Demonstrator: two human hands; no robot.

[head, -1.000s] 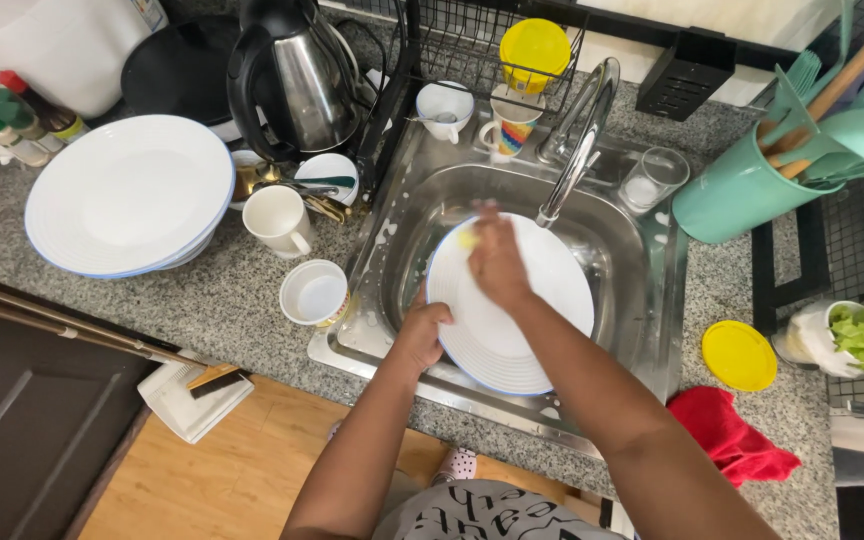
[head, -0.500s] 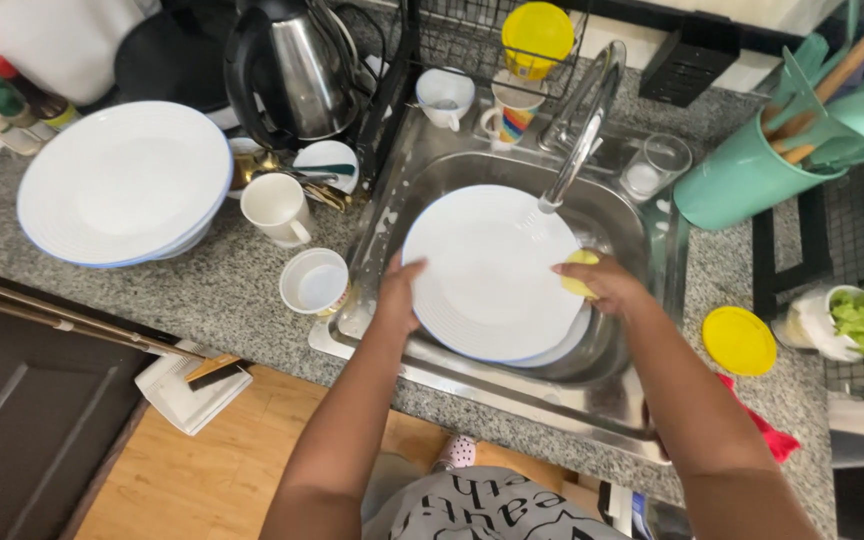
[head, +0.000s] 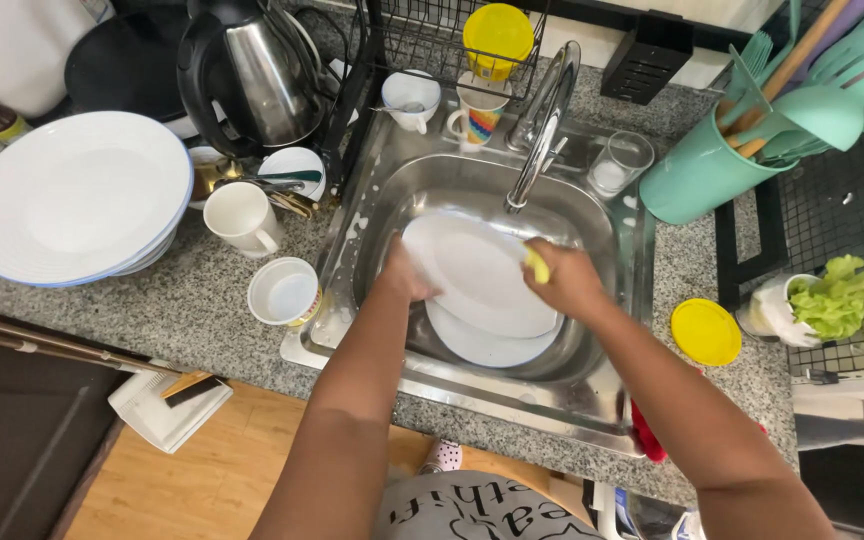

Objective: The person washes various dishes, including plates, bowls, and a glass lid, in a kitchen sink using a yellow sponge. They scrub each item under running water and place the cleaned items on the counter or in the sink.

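Held over the steel sink [head: 372, 215], below the tap [head: 544, 110] — a white plate [head: 477, 275], tilted, with a second white plate [head: 487, 345] lying under it in the basin. Gripped at its left edge by the left hand [head: 404, 272], fingers curled around the rim. Pressed at its right edge by the right hand [head: 564, 280], closed around a yellow sponge [head: 537, 265]. Off to the left on the granite table [head: 192, 300] — a stack of plates [head: 72, 200] and two white mugs [head: 244, 217].
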